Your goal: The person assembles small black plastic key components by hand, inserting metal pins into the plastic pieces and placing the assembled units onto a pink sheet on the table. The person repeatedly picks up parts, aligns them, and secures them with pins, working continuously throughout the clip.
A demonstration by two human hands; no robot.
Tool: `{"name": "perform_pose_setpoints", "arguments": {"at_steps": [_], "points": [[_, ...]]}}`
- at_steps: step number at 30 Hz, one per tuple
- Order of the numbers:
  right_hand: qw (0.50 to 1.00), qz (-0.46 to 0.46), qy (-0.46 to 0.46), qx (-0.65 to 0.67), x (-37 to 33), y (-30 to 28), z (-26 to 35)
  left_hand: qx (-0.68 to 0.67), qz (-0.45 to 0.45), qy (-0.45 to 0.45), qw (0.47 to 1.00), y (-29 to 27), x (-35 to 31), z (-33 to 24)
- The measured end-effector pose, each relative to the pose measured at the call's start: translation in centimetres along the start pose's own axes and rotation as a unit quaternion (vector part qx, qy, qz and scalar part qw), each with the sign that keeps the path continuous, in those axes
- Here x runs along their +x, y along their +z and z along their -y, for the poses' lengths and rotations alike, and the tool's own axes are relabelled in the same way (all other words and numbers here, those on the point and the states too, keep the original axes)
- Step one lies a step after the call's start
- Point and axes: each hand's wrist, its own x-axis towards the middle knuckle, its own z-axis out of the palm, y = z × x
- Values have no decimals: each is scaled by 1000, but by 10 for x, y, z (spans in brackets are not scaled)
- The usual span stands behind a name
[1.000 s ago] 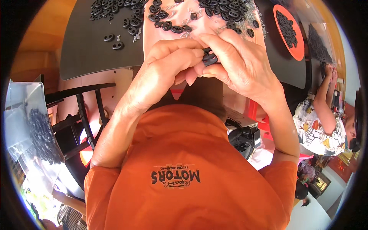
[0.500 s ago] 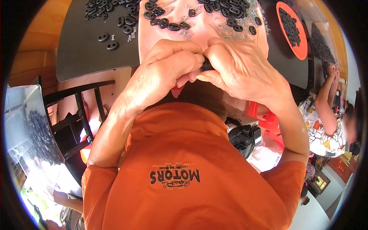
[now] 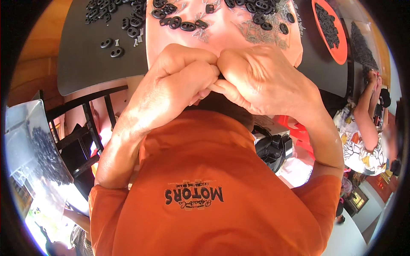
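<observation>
My left hand (image 3: 175,83) and my right hand (image 3: 265,79) meet above the table's near edge, knuckles touching and fingers closed. Pinched between their fingertips is a small black cord lock (image 3: 221,77), nearly all hidden by the fingers. Just beyond, on a pink cloth (image 3: 209,49), lie several black oval two-hole cord locks (image 3: 188,26) in a loose row. Small clear or silvery springs (image 3: 265,36) are scattered to their right, beyond my right hand.
A dark table (image 3: 98,72) extends either side of the cloth, with more cord locks (image 3: 116,52) at left. An orange-red plate (image 3: 339,56) holds small black parts (image 3: 328,27). A black chair (image 3: 87,117) stands left, beside a clear bag of black parts (image 3: 47,149). Another person's arm (image 3: 365,115) shows right.
My fingers have closed further over the cord lock, which shows less now. The hands have shifted slightly left. The whole view has shifted a little, so the table items sit higher.
</observation>
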Motion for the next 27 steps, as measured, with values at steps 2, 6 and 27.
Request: {"name": "perform_pose_setpoints", "arguments": {"at_steps": [2, 6, 27], "points": [[1000, -22, -5, -2, -2, 1, 0, -3, -7, 9, 1000, 2, -1, 2], [995, -58, 35, 68, -11, -4, -1, -6, -21, 7, 1000, 5, -4, 2], [870, -309, 332, 193, -74, -63, -22, 107, -28, 99, 989, 6, 13, -4]]}}
